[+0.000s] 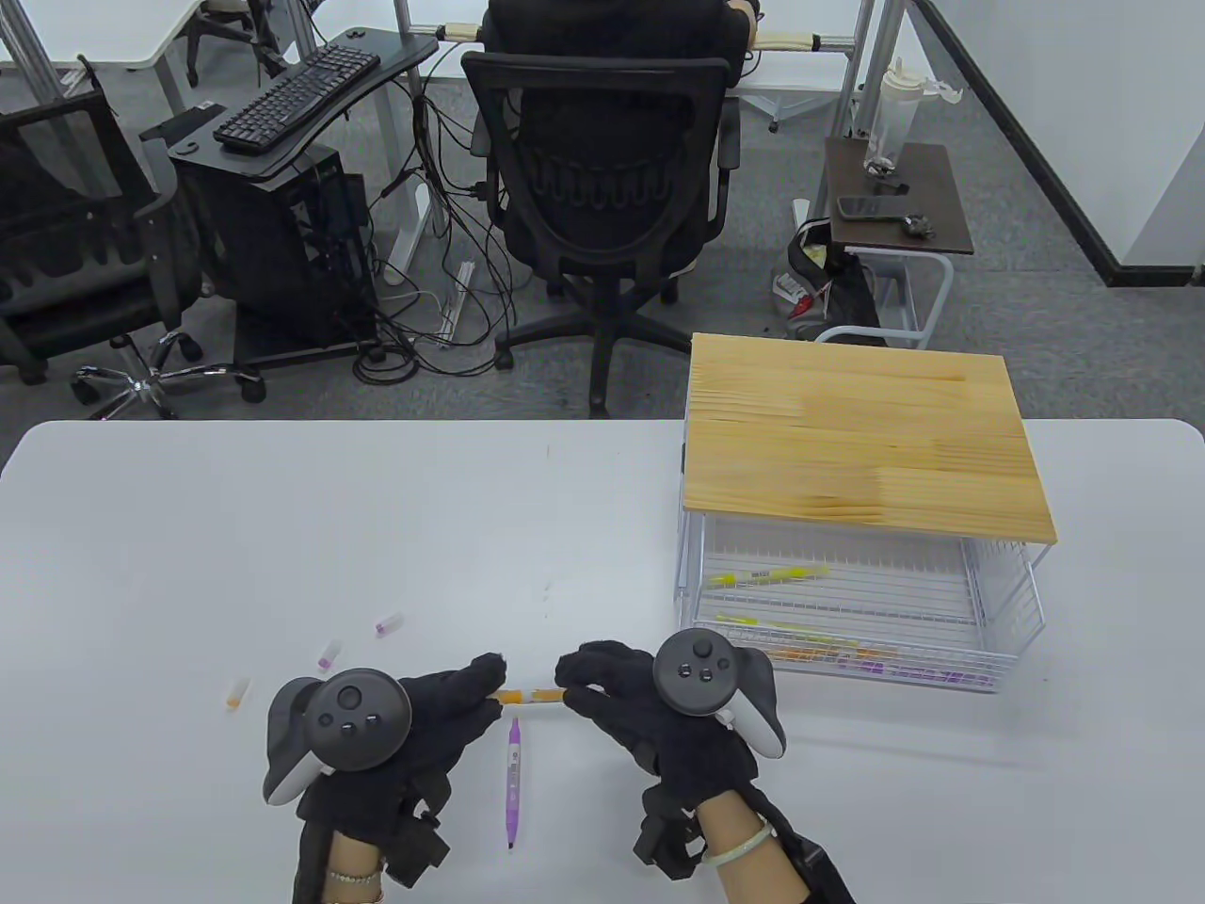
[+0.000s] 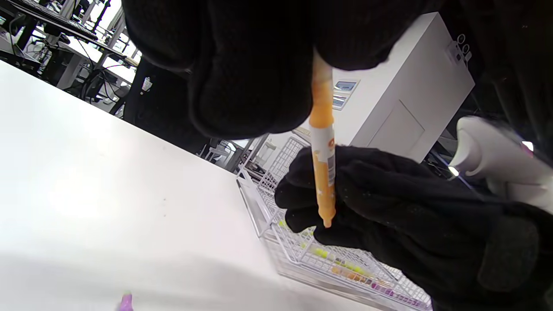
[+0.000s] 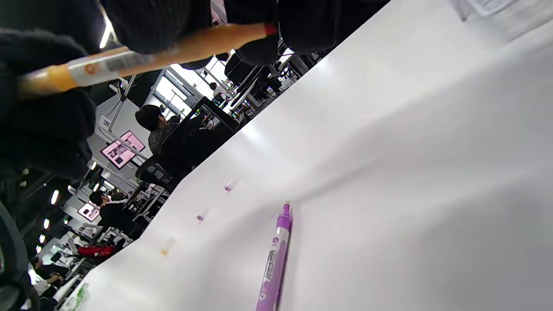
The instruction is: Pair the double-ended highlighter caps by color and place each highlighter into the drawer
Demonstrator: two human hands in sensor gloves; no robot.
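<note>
White bench [image 1: 282, 527], office chairs behind. Orange highlighter [image 1: 532, 697] held level between left hand [image 1: 442, 706] and right hand [image 1: 612, 687], each pinching one end; long axis left-right. Drawer [image 1: 979, 678] just right, nearer right hand. Orange cap [image 1: 237, 693] left, nearer left hand.

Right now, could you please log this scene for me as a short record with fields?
held item: orange highlighter, gripped by left hand and right hand
on table: purple highlighter, uncapped
loose caps: two purple caps, one orange cap
drawer: pulled out, holds yellow, orange and purple highlighters
</note>
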